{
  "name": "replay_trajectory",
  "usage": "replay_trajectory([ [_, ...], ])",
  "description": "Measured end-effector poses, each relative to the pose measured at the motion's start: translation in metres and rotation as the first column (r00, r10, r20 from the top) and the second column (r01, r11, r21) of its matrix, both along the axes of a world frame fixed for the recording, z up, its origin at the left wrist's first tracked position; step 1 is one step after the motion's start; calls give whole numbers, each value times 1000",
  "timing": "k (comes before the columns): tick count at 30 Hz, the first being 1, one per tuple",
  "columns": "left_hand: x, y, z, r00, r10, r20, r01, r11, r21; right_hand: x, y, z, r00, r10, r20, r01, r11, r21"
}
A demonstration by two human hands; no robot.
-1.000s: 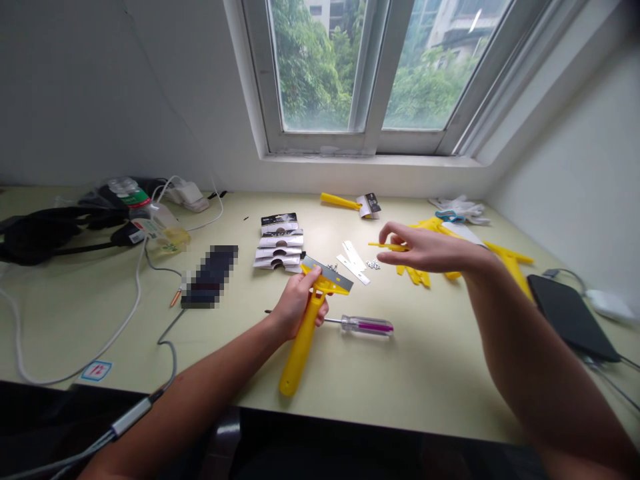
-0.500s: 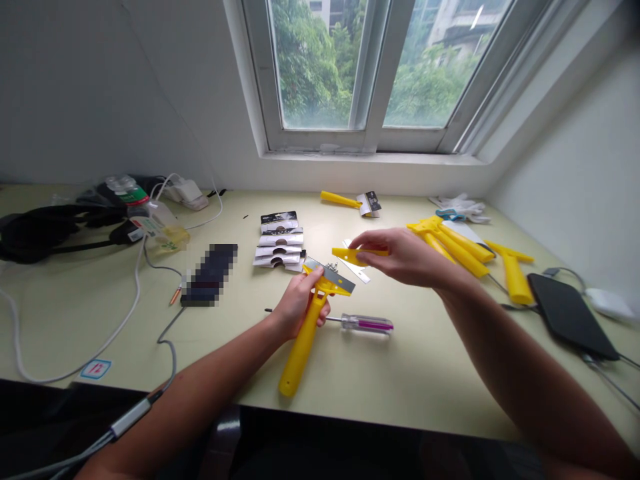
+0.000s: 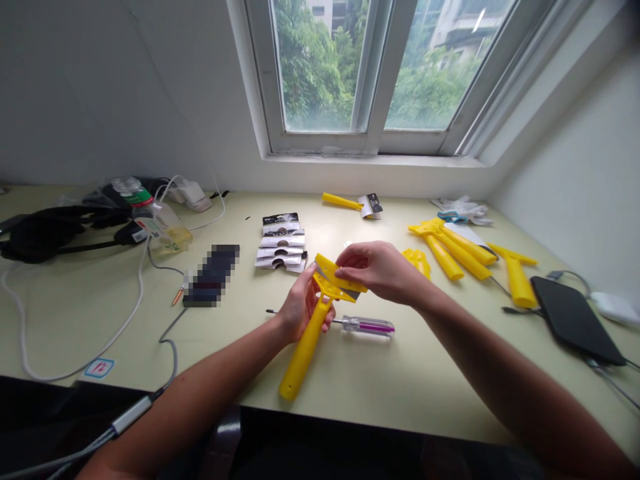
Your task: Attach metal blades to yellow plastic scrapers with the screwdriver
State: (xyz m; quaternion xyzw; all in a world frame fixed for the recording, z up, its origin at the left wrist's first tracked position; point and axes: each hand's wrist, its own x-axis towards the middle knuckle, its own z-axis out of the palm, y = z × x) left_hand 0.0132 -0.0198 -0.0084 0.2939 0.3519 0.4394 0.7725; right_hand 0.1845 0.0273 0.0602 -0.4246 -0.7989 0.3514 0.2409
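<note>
My left hand (image 3: pixel 299 308) is closed round the head end of a yellow scraper (image 3: pixel 305 353), whose handle points down toward the table's front edge. A grey metal blade (image 3: pixel 354 294) lies across the scraper's head, partly covered. My right hand (image 3: pixel 379 270) pinches a yellow plastic cover plate (image 3: pixel 327 268) and holds it over the blade, slightly askew to the head. Whether the plate touches the blade all along, I cannot tell. Just behind the scraper, a screwdriver (image 3: pixel 369 325) with a clear and purple handle rests on the table.
Folded card sleeves (image 3: pixel 281 241) lie behind my left hand. Several yellow scraper handles (image 3: pixel 453 250) are piled at right, near yellow plates (image 3: pixel 417 262) and a black phone (image 3: pixel 575 320). A carded scraper (image 3: pixel 343 201) lies at the back. Headphones (image 3: pixel 50 233) and cables occupy the left.
My right hand has moved left and down, bringing the yellow cover plate from beside the scraper onto its blade. My left hand holds the scraper in nearly the same place.
</note>
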Motion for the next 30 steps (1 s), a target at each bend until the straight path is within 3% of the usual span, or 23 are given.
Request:
replay_trajectory([
  [11, -1, -1, -1, 999, -18, 44, 18, 1000, 4, -14, -11, -10, 987, -47, 152, 18, 982, 190],
  [15, 1, -2, -1, 1000, 2, 5, -2, 1000, 29, -17, -11, -13, 974, -71, 217, 1, 952, 307],
  [19, 3, -2, 0, 998, 33, -59, -27, 995, 98, -19, -12, -17, 968, -72, 240, -15, 939, 344],
  [25, 1, -2, 0, 998, 39, -53, -30, 987, 159, -9, -4, -8, 987, -37, 154, -4, 966, 259],
  [30, -1, -5, 5, 996, -14, -90, 34, 975, 221, -3, 3, -3, 987, 56, 153, -61, 998, 25],
])
